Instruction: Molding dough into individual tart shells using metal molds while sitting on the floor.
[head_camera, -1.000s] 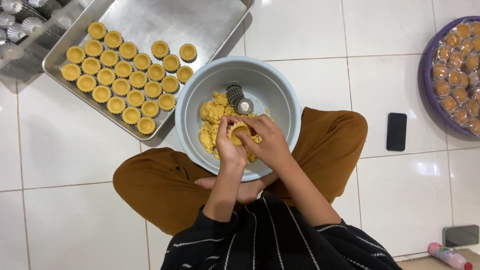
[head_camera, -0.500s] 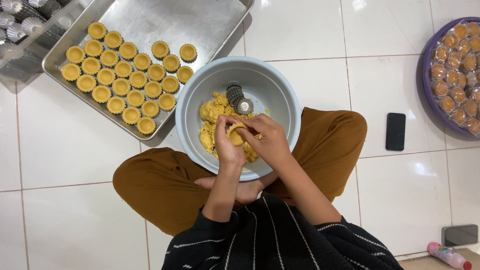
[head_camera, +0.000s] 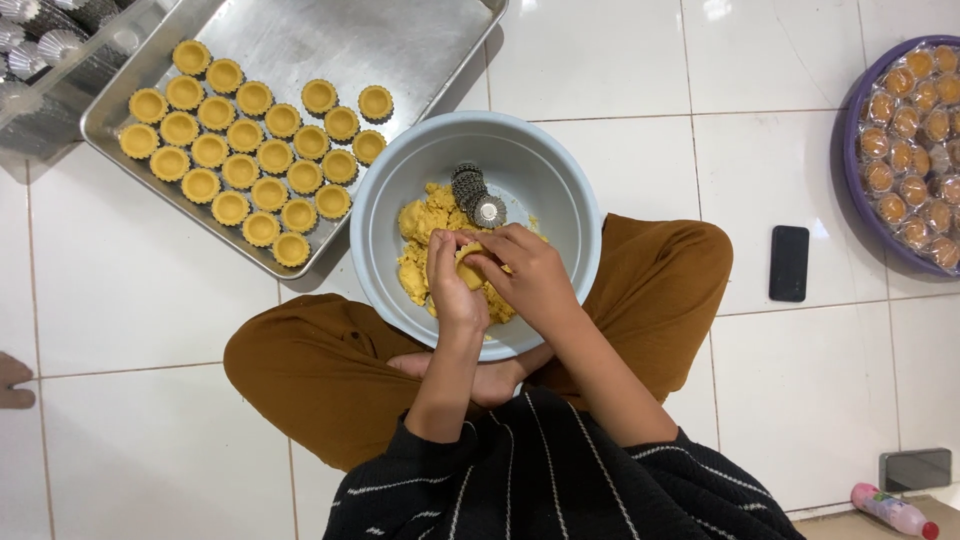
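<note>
White tiled floor (head_camera: 640, 150) lies under me, and I sit cross-legged with a grey bowl (head_camera: 545, 160) in my lap. My left hand (head_camera: 455, 285) and right hand (head_camera: 530, 275) meet over it — both grips closed around a small piece of dough (head_camera: 468, 268), fingers pinching it between them. More dough (head_camera: 425, 215) lies in the bowl beside a stack of fluted moulds (head_camera: 475, 193). A metal tray (head_camera: 380, 50) of filled tart shells (head_camera: 250, 140) sits at my left — a black phone (head_camera: 788, 262) at my right.
</note>
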